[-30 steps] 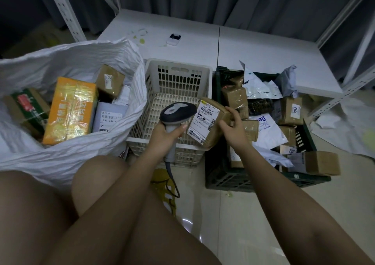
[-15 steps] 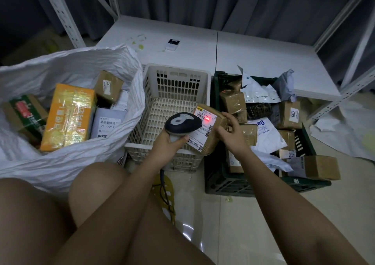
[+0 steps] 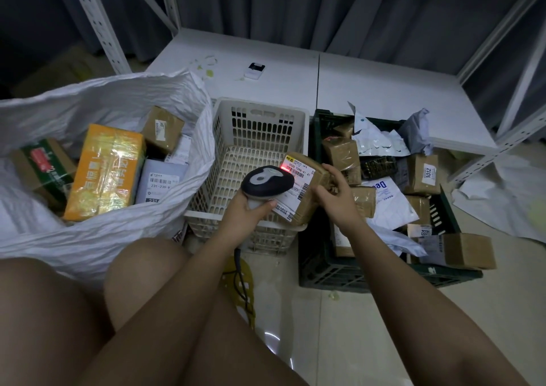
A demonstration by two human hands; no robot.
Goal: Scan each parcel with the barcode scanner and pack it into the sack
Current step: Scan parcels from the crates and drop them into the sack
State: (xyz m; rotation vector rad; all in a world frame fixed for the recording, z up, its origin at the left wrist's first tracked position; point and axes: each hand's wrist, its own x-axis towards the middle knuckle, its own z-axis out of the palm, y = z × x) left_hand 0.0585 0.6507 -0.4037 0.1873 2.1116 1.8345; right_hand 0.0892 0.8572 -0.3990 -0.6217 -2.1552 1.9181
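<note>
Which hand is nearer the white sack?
Left. The left hand grips the scanner beside the white sack; the right hand holds the parcel farther away.

The label on the held parcel reads "5020 1098-41 41" (partly small). A crate box shows "1012". A sack parcel shows "231-239".

Two hands are showing: the left hand and the right hand. One barcode scanner and one brown parcel are sitting between them. Two crates are standing side by side, a white crate and a dark green crate. One white sack is lying open, showing at least five parcels, among them one orange box. One small device is lying on the white shelf.
</note>
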